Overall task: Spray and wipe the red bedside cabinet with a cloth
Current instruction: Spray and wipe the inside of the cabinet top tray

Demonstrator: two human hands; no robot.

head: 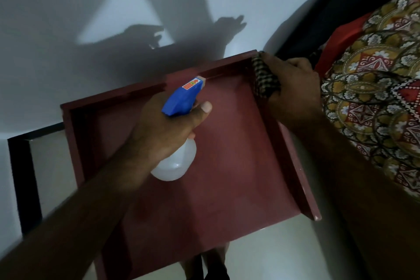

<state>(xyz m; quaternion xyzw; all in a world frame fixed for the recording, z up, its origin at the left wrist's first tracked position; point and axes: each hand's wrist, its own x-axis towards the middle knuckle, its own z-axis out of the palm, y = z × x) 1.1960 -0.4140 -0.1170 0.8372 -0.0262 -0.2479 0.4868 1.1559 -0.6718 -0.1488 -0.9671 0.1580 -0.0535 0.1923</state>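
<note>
My left hand (163, 129) grips the spray bottle (178, 163) by its neck, fingers curled round it and thumb laid beside the blue head, whose nozzle points at the back rail of the red bedside cabinet (227, 177). The bottle hangs above the cabinet's top. My right hand (293, 84) holds the checked cloth (264, 79) at the back right corner, fingers curled over it and pressing it onto the raised right rail. Just beside that hand lies a bed with a patterned cover (375, 98). Both hands throw shadows on the pale wall (56, 18).
</note>
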